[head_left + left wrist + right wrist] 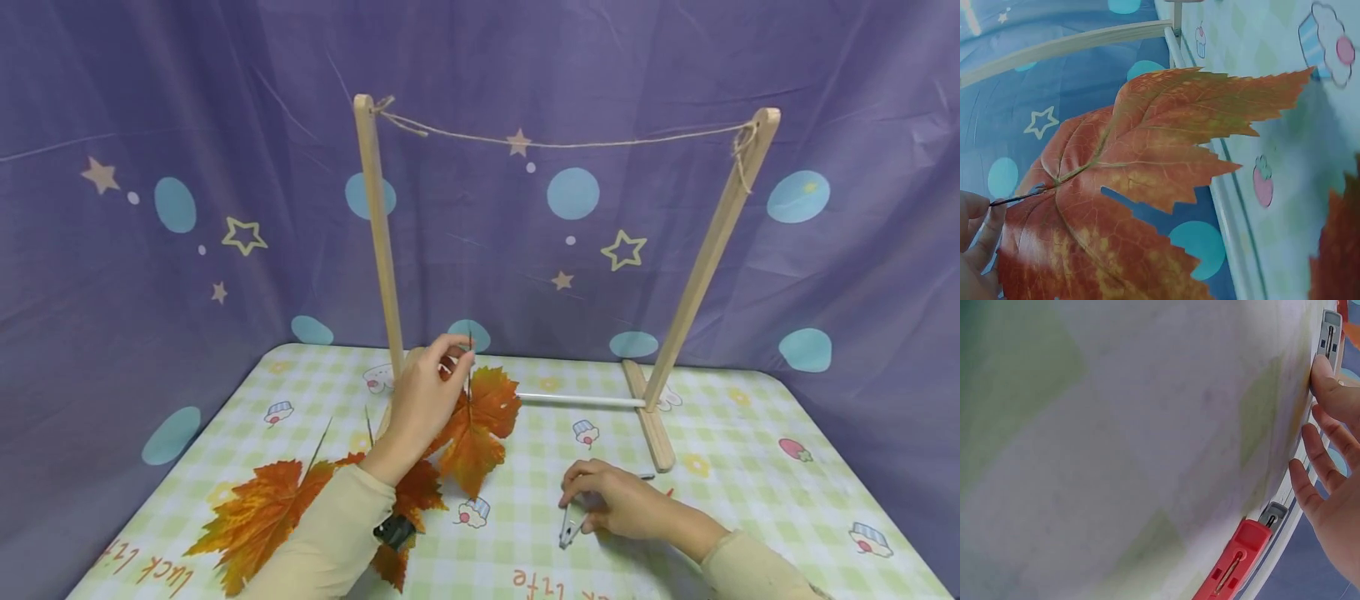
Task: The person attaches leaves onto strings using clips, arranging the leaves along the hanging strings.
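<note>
My left hand (pixel 435 387) pinches the dark stem of an orange-red artificial leaf (pixel 478 429), which hangs above the table by the left post. In the left wrist view this leaf (pixel 1116 169) fills the middle, its stem between thumb and fingers. Two more such leaves, a left one (pixel 258 517) and one partly behind my left forearm (pixel 416 492), lie on the table. At the front right, my right hand (pixel 626 500) holds a grey clothespin (pixel 572 525) between thumb and fingers, low over the tabletop. A red clothespin (pixel 1235 562) and another grey clothespin (pixel 1274 515) lie near that hand.
A wooden frame stands at the back, with a left post (pixel 381 225), a right post (pixel 705 267) and a white bottom rod (pixel 581 400). Twine (pixel 570 146) is tied between the post tops. A checked cloth (pixel 735 467) covers the table; a purple curtain (pixel 480 50) hangs behind.
</note>
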Demonstrator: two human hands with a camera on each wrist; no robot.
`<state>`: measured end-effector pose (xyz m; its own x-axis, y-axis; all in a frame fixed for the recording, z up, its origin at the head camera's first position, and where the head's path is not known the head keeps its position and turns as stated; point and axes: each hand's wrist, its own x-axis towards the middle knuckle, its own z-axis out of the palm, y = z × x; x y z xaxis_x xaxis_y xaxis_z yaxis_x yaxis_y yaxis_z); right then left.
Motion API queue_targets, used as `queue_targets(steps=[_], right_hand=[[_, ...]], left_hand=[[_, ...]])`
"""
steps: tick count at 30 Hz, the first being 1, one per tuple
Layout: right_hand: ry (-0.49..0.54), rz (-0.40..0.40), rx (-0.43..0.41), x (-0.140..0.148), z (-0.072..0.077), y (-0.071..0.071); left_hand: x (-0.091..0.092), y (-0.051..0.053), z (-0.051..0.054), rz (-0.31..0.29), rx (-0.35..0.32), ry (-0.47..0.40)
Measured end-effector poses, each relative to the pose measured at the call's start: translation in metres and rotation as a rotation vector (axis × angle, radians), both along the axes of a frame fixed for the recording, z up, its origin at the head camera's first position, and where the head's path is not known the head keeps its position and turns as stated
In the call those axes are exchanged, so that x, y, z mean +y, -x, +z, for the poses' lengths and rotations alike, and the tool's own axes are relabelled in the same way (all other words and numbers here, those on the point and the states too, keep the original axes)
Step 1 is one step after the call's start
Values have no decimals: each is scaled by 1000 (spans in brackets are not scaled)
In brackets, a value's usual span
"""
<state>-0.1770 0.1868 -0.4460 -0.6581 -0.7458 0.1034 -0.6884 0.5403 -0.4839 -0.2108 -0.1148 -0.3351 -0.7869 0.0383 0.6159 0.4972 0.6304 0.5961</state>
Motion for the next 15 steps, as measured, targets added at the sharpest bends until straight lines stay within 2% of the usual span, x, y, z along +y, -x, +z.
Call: queue_targets(steps=[3,8,15], right_hand=[[2,1,5,0,1,-1],[6,3,15,0,-1,0],[5,4,7,0,-2,0]], left_hand=[[-3,2,10,-2,21,27],[-7,4,25,-23,8,37],[-12,8,41,-60,21,86]])
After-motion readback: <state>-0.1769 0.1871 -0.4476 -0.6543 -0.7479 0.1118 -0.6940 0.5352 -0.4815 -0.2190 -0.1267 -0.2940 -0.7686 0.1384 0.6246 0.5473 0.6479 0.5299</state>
